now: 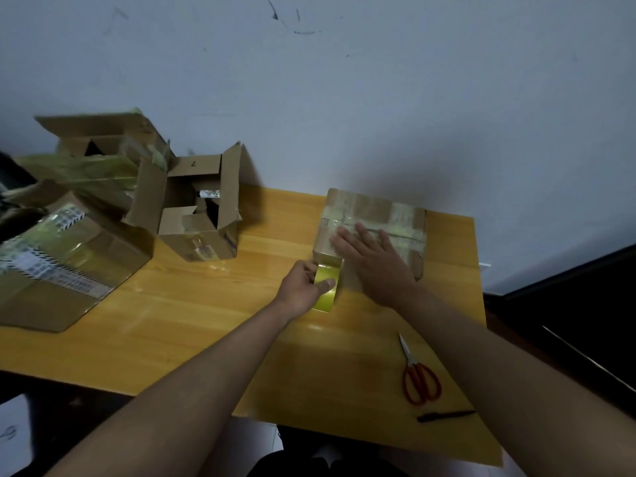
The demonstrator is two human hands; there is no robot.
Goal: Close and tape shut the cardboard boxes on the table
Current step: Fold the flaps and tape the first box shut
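left hand [304, 287] grips tape roll [328, 285] at box edge to run strip | right hand [373, 259] flat, fingers straight, pins closed box [395, 215] on bench [206, 304]

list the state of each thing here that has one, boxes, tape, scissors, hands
closed box: flaps shut, taped across the top
open box: flaps up, untaped
back left box: flaps open
big left box: closed, wrapped in tape
tape roll: gripped, at the closed box's near side
scissors: blades shut, lying on the table
left hand: grips the tape roll
right hand: flat, pressing the closed box's top
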